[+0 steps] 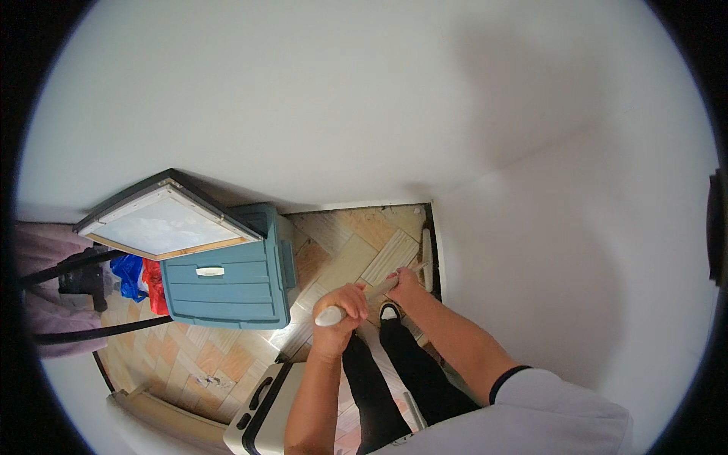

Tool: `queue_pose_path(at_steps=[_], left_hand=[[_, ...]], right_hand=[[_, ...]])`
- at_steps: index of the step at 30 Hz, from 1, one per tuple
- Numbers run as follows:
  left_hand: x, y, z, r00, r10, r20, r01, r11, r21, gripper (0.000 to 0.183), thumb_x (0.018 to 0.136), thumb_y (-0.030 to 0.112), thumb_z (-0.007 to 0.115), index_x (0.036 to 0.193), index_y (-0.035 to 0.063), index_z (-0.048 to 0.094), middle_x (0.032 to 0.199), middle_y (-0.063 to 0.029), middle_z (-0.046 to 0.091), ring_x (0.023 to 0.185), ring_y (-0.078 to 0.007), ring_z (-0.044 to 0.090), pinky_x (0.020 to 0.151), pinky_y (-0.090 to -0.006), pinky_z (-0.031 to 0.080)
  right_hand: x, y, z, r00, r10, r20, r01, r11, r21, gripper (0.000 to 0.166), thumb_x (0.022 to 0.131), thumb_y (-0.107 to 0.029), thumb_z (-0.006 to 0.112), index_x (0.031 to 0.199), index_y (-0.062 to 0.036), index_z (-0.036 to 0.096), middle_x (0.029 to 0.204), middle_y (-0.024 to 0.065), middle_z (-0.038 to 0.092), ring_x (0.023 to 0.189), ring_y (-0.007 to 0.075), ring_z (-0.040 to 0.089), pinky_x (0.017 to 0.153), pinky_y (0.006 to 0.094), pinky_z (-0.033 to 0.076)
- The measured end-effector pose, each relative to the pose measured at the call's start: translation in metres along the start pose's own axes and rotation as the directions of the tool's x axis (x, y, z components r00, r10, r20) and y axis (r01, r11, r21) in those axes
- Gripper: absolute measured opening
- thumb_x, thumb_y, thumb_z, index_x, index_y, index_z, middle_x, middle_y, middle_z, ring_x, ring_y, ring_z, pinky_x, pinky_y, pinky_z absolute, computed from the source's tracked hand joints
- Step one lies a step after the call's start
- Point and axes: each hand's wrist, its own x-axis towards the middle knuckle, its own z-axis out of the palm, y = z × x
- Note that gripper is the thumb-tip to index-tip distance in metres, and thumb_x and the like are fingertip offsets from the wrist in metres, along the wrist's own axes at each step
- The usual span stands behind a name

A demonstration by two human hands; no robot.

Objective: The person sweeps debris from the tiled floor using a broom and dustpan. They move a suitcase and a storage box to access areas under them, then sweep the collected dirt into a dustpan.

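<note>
Both hands grip a pale pole [380, 289], which slants down and away toward the wall corner. My left hand [343, 310] is wrapped around it near its rounded upper end, which points up toward me. Further down, my right hand [405, 284] closes around the same pole. Beyond the right hand, the pole's lower end reaches a narrow pale bar [426, 259] lying along the foot of the right wall. Whether the two are joined, I cannot tell. One dark shoe with a white toe [389, 311] shows below my hands.
A teal lidded storage box [227, 298] stands left, with a framed canvas [165, 219] leaning over it. Blue [129, 276] and red [153, 284] plastic bags lie behind. A white suitcase [290, 392] is near my left arm. White walls [352, 114] meet at the corner.
</note>
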Motion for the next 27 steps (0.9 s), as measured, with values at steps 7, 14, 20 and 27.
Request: queue_pose_path(at_steps=[7,14,20,27], left_hand=[[-0.013,0.026,0.021,0.983,0.013,0.185,-0.052,0.977,0.207,0.015,0.059,-0.002,0.06,0.06,0.009,0.049,0.062,-0.0028,0.052,0.066,-0.0195,0.052,0.08,-0.0381,0.036],[-0.022,0.034,0.023,0.994,0.002,0.108,-0.02,0.986,0.164,0.02,0.059,-0.006,0.06,0.059,0.0092,0.047,0.065,-0.0033,0.053,0.065,-0.0203,0.051,0.082,-0.0399,0.036],[-0.021,0.018,0.014,0.991,-0.13,-0.017,0.131,0.968,0.213,0.018,0.056,-0.008,0.058,0.06,0.0069,0.048,0.066,-0.0037,0.053,0.07,-0.0203,0.051,0.079,-0.0373,0.038],[-0.05,0.049,0.013,0.997,0.002,0.075,-0.017,0.98,0.197,0.015,0.057,0.0,0.06,0.058,0.0082,0.048,0.063,-0.0043,0.054,0.066,-0.0206,0.053,0.083,-0.0399,0.036]], right_hand=[[0.012,-0.002,0.016,0.988,0.048,0.147,-0.009,0.966,-0.259,0.008,0.082,-0.009,0.04,0.078,-0.0055,0.033,0.062,0.0045,0.036,0.047,0.0147,0.037,0.045,0.026,0.037],[-0.006,-0.006,-0.006,0.99,0.023,0.139,0.009,0.974,-0.225,0.008,0.082,-0.008,0.039,0.087,-0.0022,0.038,0.071,0.0081,0.039,0.053,0.0161,0.039,0.049,0.0303,0.038],[0.028,-0.004,0.015,0.986,0.024,0.164,0.066,0.852,-0.519,0.01,0.081,-0.012,0.041,0.083,-0.0027,0.038,0.071,0.0106,0.042,0.052,0.0191,0.04,0.049,0.032,0.039],[-0.01,0.017,-0.019,0.989,-0.021,0.144,0.069,0.94,-0.335,0.008,0.08,-0.009,0.042,0.082,-0.0033,0.037,0.065,0.0094,0.039,0.046,0.0192,0.036,0.047,0.0322,0.037]])
